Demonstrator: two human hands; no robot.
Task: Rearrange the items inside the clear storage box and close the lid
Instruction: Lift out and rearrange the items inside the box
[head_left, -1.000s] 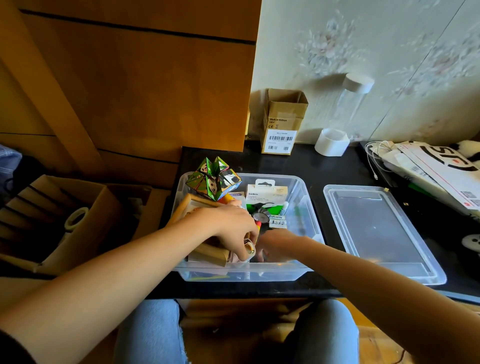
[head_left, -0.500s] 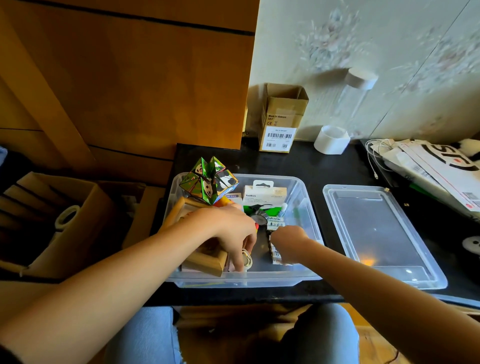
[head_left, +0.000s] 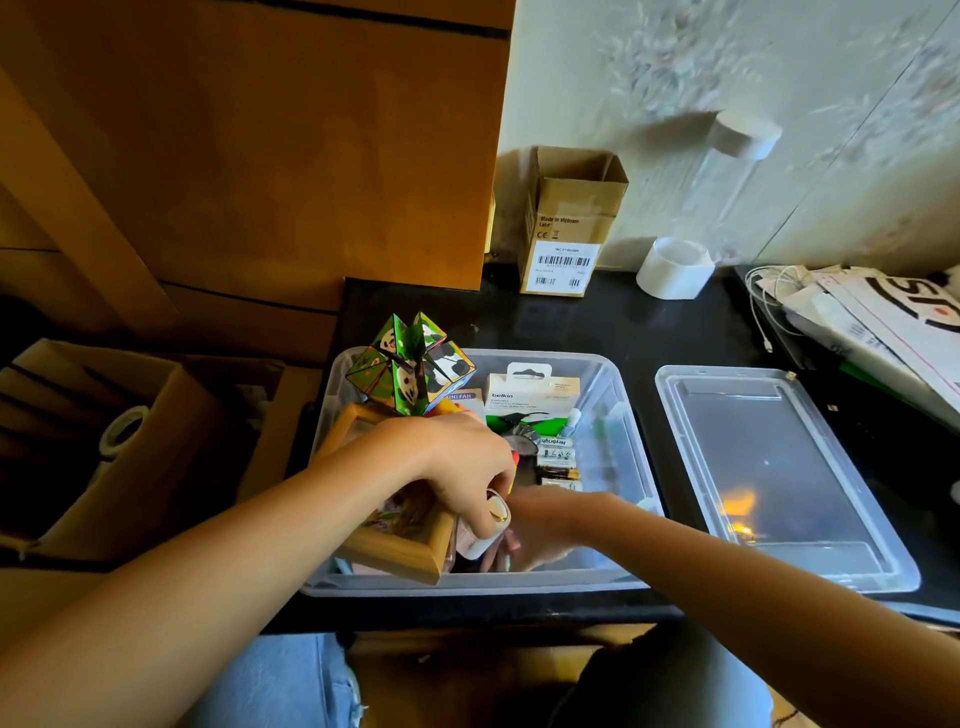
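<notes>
While a small white case (head_left: 491, 525) is pinched by the left hand (head_left: 457, 467) at lower centre, the right hand (head_left: 545, 525), blurred and seemingly spread, has been lowered from the batteries (head_left: 558, 462) into the clear storage box (head_left: 618, 395); sorting continues, with the lid (head_left: 774, 467) lying off at right.

The clear storage box (head_left: 618, 410) sits open on the black table, its near edge at the table's front. Inside, a wooden picture frame (head_left: 400, 551) leans tilted along the left side, with a folded green panda-print paper toy (head_left: 413, 371) poking above the rim at the back left. A white Belkin package (head_left: 530, 395) stands upright at the back middle, and a row of batteries (head_left: 558, 460) lies just in front of it. The right part of the box floor looks bare, though glare blurs it. The clear lid (head_left: 779, 467) lies flat just beside the box, on its right.
</notes>
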